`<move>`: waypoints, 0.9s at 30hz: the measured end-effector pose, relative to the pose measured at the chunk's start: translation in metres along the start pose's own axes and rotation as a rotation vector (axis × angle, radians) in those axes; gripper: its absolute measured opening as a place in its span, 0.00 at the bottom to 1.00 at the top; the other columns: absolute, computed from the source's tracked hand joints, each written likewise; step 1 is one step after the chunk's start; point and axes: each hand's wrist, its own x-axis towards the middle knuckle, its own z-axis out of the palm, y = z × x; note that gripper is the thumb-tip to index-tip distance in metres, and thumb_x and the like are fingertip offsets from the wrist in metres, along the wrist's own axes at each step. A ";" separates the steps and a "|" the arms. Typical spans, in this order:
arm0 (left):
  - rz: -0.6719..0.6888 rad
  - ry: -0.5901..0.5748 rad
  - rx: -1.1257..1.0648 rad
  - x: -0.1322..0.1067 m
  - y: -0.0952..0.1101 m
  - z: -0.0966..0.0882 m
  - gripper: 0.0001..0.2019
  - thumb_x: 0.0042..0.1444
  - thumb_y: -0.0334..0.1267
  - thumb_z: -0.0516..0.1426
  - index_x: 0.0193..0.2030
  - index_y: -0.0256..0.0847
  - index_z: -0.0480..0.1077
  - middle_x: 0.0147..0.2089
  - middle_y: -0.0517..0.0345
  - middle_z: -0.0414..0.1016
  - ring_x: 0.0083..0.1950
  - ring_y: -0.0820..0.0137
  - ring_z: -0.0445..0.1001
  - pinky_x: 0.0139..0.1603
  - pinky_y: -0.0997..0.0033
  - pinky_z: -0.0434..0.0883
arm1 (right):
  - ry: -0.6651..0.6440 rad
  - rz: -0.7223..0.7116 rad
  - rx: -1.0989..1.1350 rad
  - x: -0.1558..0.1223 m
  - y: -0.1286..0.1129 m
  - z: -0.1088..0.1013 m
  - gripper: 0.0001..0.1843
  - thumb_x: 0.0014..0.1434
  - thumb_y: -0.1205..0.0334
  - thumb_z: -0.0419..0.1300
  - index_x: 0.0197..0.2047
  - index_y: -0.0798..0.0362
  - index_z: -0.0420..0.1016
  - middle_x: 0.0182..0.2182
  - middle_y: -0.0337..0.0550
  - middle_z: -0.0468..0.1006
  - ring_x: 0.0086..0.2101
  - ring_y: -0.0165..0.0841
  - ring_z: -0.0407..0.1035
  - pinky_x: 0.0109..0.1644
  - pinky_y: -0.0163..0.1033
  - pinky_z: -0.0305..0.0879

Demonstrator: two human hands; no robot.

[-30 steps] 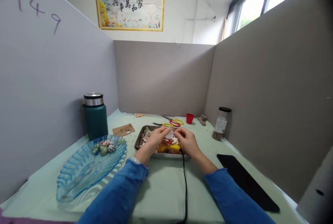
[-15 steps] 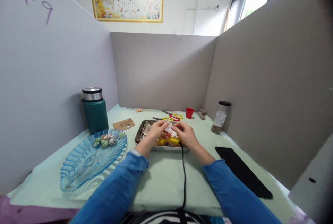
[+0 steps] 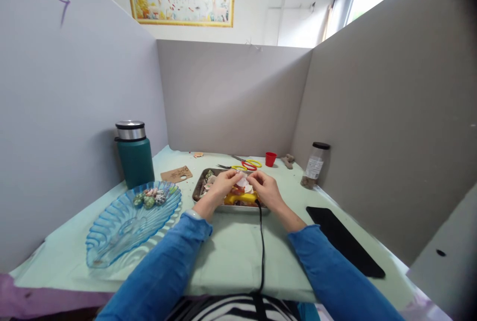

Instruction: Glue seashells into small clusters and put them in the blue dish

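Note:
Between my two hands is a small pale piece [image 3: 243,181], whitish-pink and thin like a shell; its exact kind is too small to make out. My left hand [image 3: 224,185] pinches it from the left with closed fingers. From the right, my right hand [image 3: 265,188] has its fingertips pressed together at the piece's edge. Both hands are above a metal tray [image 3: 197,191] holding shell-like pieces. A yellow glue gun [image 3: 241,198] lies across the tray's near side, partly hidden, and its black cord [image 3: 262,251] runs toward my body.
Left stand a blue shell-shaped dish [image 3: 122,229] with several small shells [image 3: 149,198] and a green bottle [image 3: 134,159]. Behind the tray lie a wooden piece [image 3: 177,174], scissors [image 3: 249,164] and a red cup [image 3: 270,159]. A jar [image 3: 315,166] and black mat [image 3: 343,241] are right.
Both hands stay over the tray with the pale piece between them, their fingers shifted slightly. The whole view has moved a little, so the scene sits slightly higher.

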 end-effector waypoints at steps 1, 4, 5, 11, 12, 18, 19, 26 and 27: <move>0.010 -0.006 0.001 0.001 -0.001 0.000 0.23 0.43 0.54 0.69 0.33 0.35 0.72 0.30 0.57 0.73 0.29 0.73 0.74 0.29 0.75 0.73 | -0.002 0.001 -0.005 0.000 0.000 0.000 0.15 0.55 0.49 0.59 0.27 0.51 0.70 0.21 0.36 0.69 0.24 0.31 0.61 0.31 0.37 0.58; 0.022 -0.034 0.020 0.001 -0.003 -0.001 0.24 0.46 0.57 0.66 0.33 0.35 0.71 0.28 0.57 0.73 0.27 0.74 0.72 0.28 0.74 0.72 | -0.016 0.005 -0.021 0.000 0.001 0.000 0.15 0.56 0.49 0.59 0.28 0.52 0.71 0.21 0.36 0.70 0.25 0.32 0.62 0.31 0.37 0.58; 0.019 -0.046 0.032 0.001 -0.003 -0.001 0.24 0.47 0.58 0.65 0.33 0.36 0.71 0.27 0.58 0.72 0.26 0.74 0.71 0.27 0.75 0.72 | -0.023 0.004 -0.027 0.000 0.001 0.000 0.15 0.56 0.49 0.59 0.28 0.52 0.71 0.22 0.37 0.70 0.25 0.32 0.63 0.31 0.37 0.58; 0.034 -0.037 0.095 0.002 -0.004 0.000 0.22 0.49 0.58 0.64 0.31 0.37 0.70 0.23 0.60 0.71 0.22 0.74 0.70 0.22 0.77 0.68 | -0.046 -0.002 -0.053 -0.001 0.001 0.001 0.15 0.56 0.49 0.59 0.28 0.52 0.72 0.23 0.37 0.72 0.25 0.31 0.63 0.31 0.36 0.59; 0.030 -0.031 0.106 0.002 -0.004 0.000 0.22 0.50 0.57 0.63 0.30 0.37 0.70 0.22 0.60 0.71 0.21 0.74 0.69 0.21 0.77 0.67 | -0.045 -0.003 -0.052 -0.001 0.001 0.001 0.15 0.56 0.49 0.59 0.28 0.52 0.72 0.23 0.37 0.72 0.25 0.31 0.64 0.31 0.36 0.60; 0.032 -0.010 0.086 0.002 -0.003 0.001 0.18 0.52 0.52 0.64 0.30 0.37 0.70 0.21 0.61 0.70 0.19 0.75 0.67 0.20 0.77 0.65 | -0.045 0.003 -0.027 -0.001 0.002 0.001 0.16 0.57 0.48 0.59 0.28 0.51 0.72 0.23 0.38 0.73 0.26 0.32 0.65 0.31 0.36 0.62; 0.029 -0.006 0.091 0.001 -0.003 0.001 0.18 0.53 0.51 0.64 0.29 0.37 0.70 0.21 0.61 0.70 0.19 0.75 0.67 0.20 0.77 0.65 | -0.047 0.003 -0.027 -0.001 0.001 0.001 0.15 0.57 0.48 0.59 0.28 0.51 0.72 0.23 0.38 0.73 0.26 0.32 0.65 0.31 0.36 0.62; 0.021 0.010 0.120 0.002 -0.003 0.002 0.19 0.53 0.54 0.63 0.29 0.37 0.70 0.20 0.61 0.70 0.18 0.75 0.68 0.20 0.77 0.66 | -0.052 0.005 -0.032 -0.001 -0.002 0.001 0.15 0.57 0.48 0.59 0.28 0.51 0.71 0.23 0.38 0.72 0.26 0.32 0.65 0.31 0.36 0.62; 0.023 0.011 0.114 0.002 -0.003 0.002 0.19 0.53 0.54 0.63 0.29 0.37 0.70 0.20 0.61 0.70 0.19 0.75 0.68 0.20 0.77 0.66 | -0.051 0.000 -0.037 -0.001 -0.001 0.001 0.15 0.57 0.49 0.59 0.28 0.51 0.71 0.23 0.38 0.72 0.26 0.32 0.65 0.31 0.36 0.62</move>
